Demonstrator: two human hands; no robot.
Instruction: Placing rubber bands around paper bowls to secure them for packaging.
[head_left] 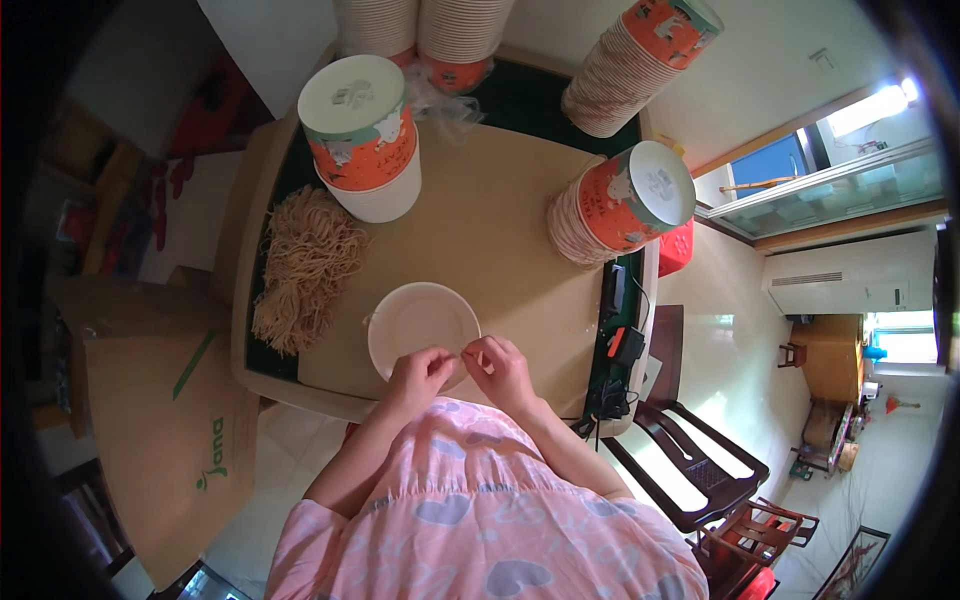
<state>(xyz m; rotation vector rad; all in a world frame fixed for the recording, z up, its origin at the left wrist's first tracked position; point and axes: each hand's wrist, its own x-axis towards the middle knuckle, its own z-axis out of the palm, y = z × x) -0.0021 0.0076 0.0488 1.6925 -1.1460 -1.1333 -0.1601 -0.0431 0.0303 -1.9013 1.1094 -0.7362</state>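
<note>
A round white paper bucket [424, 287] stands mouth up at the table's near edge, right in front of me. My left hand [420, 377] is closed in a pinch over its near rim. Close beside it, my right hand [499, 374] also pinches, its fingertips almost meeting the left ones. Whatever lies between the fingers is too small to make out. A short thin strand shows at the bucket's left rim. To the left lies a heap of beige cords [308, 265], tangled together.
Stacked orange, green and white paper buckets [365, 150] stand behind the cords. More stacks [622, 200] line the right and far edges. Black adapters and cables [625, 345] lie along the right edge. A cardboard box [165, 430] stands left, dark chairs [690, 455] right.
</note>
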